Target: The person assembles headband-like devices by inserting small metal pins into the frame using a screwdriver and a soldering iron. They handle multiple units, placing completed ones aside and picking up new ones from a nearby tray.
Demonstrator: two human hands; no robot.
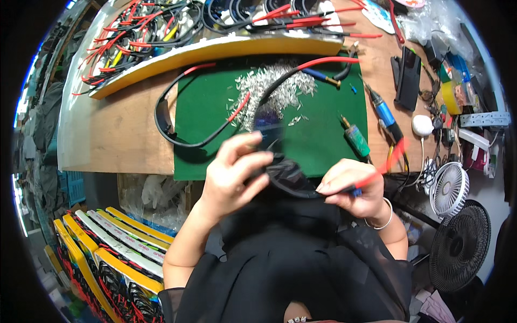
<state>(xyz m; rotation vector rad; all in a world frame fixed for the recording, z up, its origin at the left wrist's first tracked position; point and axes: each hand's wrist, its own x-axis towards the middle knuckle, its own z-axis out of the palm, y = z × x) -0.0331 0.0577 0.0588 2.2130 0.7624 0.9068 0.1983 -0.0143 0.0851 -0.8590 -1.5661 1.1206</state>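
Note:
A pair of dark-lensed sunglasses [288, 175] with black temples and red tips is between my two hands, over the near edge of the green mat [323, 148]. My left hand [234, 172] has its bent fingers closed on the left part of the frame, where motion blurs the detail. My right hand [355, 188] pinches the frame near a temple that ends in a blurred red tip. The other temple curves up across the mat. Left of it lies a second pair of glasses [164, 121], black with red tips. Small clear pieces [272, 86] form a pile beyond my hands.
At the back, a yellow-edged tray [226, 49] holds many glasses. Right of centre lie a green-handled screwdriver [355, 140], a blue electric screwdriver [383, 112] and a black case [407, 78]. Fans [449, 188] stand at right; stacked trays [121, 242] of glasses stand lower left.

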